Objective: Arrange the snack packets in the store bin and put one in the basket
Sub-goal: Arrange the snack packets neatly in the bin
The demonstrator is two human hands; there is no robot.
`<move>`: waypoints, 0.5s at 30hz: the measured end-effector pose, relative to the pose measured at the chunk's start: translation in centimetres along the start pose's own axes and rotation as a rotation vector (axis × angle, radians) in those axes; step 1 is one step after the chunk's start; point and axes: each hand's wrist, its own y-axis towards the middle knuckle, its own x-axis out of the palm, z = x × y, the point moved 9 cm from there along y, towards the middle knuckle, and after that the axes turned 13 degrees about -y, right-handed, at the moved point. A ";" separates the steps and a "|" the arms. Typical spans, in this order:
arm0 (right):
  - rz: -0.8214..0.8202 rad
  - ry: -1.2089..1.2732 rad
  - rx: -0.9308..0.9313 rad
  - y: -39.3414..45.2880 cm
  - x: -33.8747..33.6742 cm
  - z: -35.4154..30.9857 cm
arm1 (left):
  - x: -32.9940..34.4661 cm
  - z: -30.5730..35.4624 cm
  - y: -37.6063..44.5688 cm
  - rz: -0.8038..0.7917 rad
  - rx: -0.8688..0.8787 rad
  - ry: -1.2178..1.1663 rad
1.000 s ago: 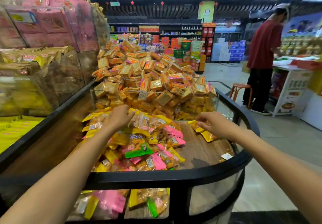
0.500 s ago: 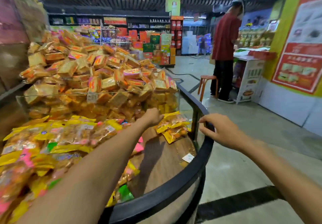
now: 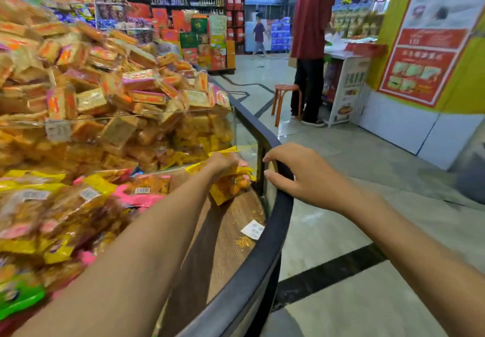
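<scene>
The store bin has a black curved rim (image 3: 278,213) and a wooden floor. A heap of yellow, pink and green snack packets (image 3: 60,205) fills its left side. My left hand (image 3: 223,163) reaches across to the bin's far right corner and lies on a small cluster of yellow packets (image 3: 228,187); whether its fingers grip them is hidden. My right hand (image 3: 296,176) hovers over the rim with loosely curled fingers and holds nothing. No basket is in view.
Behind a clear divider (image 3: 157,119) rises a tall pile of orange packets (image 3: 105,79). A white label (image 3: 253,229) lies on the bin floor. A person in a red shirt (image 3: 311,35) stands by a counter, beside an orange stool (image 3: 284,100). Tiled aisle lies to the right.
The view swung right. My left hand left the central heap and reached the yellow packets in the right corner. My right hand drew away from those packets to the rim.
</scene>
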 end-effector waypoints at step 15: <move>-0.040 -0.039 0.017 1.0 0.1 -1.2 | -5.9 2.5 -3.9 0.032 0.059 -0.209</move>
